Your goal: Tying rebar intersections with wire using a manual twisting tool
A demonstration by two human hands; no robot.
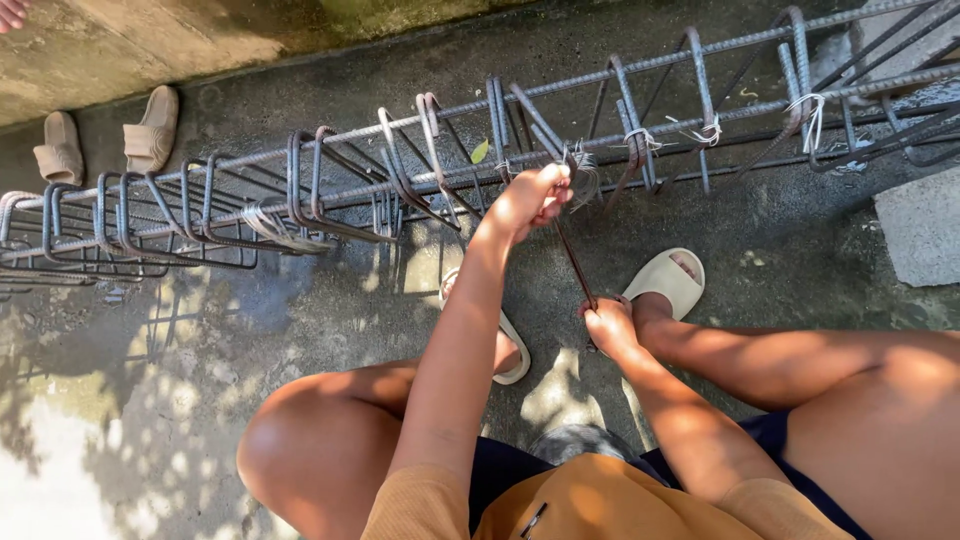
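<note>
1. The left hand [535,197] has its fingers pinched around the top of a thin dark metal hook tool [575,262], up against the long rusty steel rebar cage [420,160] lying on the concrete.
2. The right hand [608,325] is curled closed around the tool's lower end, probably its handle.

Hard daylight, high contrast. Dappled sun patches on floor [90,430] at 7–8 o'clock, nearly blown out. Cage [400,170] throws crisp shadows toward 6–7 o'clock. Wall [200,40] at 11 o'clock shaded. Focus sharp throughout; slight wide-angle bowing at edges.
</note>
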